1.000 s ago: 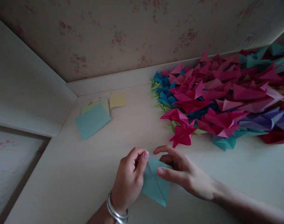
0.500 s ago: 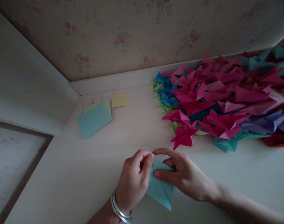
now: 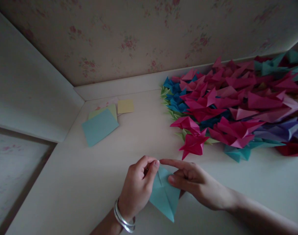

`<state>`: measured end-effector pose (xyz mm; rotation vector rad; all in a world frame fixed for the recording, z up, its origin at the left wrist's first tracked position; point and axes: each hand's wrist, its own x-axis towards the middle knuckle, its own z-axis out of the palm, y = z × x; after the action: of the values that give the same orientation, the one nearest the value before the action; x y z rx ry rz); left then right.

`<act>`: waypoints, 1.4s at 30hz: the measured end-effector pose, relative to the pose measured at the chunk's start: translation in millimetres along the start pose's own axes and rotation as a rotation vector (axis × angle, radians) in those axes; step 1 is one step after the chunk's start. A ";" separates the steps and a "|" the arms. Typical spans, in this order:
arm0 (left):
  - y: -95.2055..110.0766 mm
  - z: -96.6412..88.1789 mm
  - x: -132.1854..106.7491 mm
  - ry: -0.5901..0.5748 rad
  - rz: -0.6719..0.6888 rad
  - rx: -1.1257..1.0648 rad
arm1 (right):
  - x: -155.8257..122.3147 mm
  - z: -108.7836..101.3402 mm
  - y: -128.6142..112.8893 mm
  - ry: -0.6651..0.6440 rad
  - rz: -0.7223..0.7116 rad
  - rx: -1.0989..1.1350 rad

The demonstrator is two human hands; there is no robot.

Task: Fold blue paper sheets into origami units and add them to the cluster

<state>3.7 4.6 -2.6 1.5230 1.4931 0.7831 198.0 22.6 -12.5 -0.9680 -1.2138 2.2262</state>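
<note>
At the tabletop (image 3: 95, 182) — folded teal paper (image 3: 165, 192), far corner pinched tight by left hand (image 3: 138, 187); right hand (image 3: 198, 184) closed on its right edge — index extended to that corner.

silver bangles (image 3: 123, 222) (shiny, rounded), left wrist (image 3: 126, 212)

Pale turquoise paper (image 3: 165, 193), folded, diamond-like, crease running lengthwise, pointed corner downward, at lower centre of view

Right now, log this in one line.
left hand: pinching creased teal paper; right hand: holding its right side; folded-paper pile: beyond right hand
</note>
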 end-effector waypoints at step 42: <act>-2.0 2.4 5.6 -0.068 -0.309 -0.448 | -8.5 -17.4 1.1 -0.023 -0.782 -0.864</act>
<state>5.3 9.7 -6.1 0.9513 1.3484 0.8041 216.5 26.2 -16.8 -0.5435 -2.1563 1.0920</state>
